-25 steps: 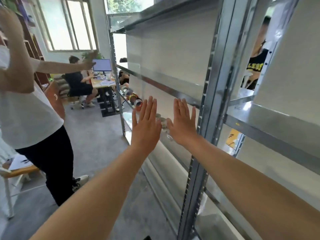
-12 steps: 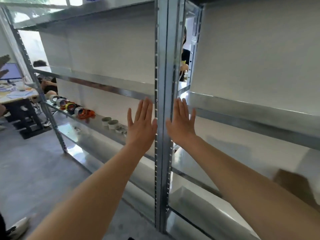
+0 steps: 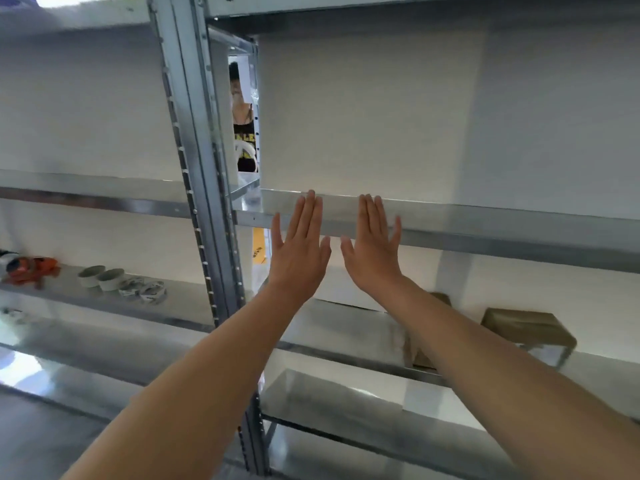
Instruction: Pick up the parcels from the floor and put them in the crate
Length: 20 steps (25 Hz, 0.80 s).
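The view has swung right: the upright point(image 3: 198, 150) now stands left of the left hand point(image 3: 298, 252) and right hand point(image 3: 373, 252), fingers straight and holding nothing. A brown parcel point(image 3: 526, 329) sits on the lower-right shelf point(image 3: 341, 325).

- The upright post point(image 3: 202, 202) stands between two bays; there is no passage across it.
- Right of the post, the shelf beam point(image 3: 485, 230) bars the front; there is open room above it, back to the white back panel point(image 3: 363, 116).
- Lower right of the post, brown parcels point(image 3: 526, 329) sit in the way below the beam.
- Left of the post, tape rolls point(image 3: 121, 282) crowd the lower level.
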Each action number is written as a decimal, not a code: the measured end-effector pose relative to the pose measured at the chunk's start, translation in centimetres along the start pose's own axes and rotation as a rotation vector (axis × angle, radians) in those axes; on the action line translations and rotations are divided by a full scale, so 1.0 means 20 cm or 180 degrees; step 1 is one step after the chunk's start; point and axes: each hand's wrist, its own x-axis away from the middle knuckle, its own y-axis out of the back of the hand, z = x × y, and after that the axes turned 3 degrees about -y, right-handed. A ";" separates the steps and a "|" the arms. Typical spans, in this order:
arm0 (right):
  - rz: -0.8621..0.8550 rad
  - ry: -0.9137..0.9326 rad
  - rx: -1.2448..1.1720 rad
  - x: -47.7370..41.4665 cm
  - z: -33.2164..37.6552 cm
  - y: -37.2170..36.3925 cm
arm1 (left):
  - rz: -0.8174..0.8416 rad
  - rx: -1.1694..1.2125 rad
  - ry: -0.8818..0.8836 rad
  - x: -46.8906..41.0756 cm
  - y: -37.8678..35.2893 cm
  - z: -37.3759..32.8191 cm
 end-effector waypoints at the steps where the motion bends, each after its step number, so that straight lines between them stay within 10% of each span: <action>1: -0.0015 -0.0029 0.0058 0.03 -0.10 0.05 | -0.0020 0.0034 -0.0054 -0.02 -0.02 -0.11; 20: -0.0185 -0.2196 0.1667 1.30 -2.36 1.27 | 0.0485 0.1591 -0.1712 0.26 -0.22 -2.85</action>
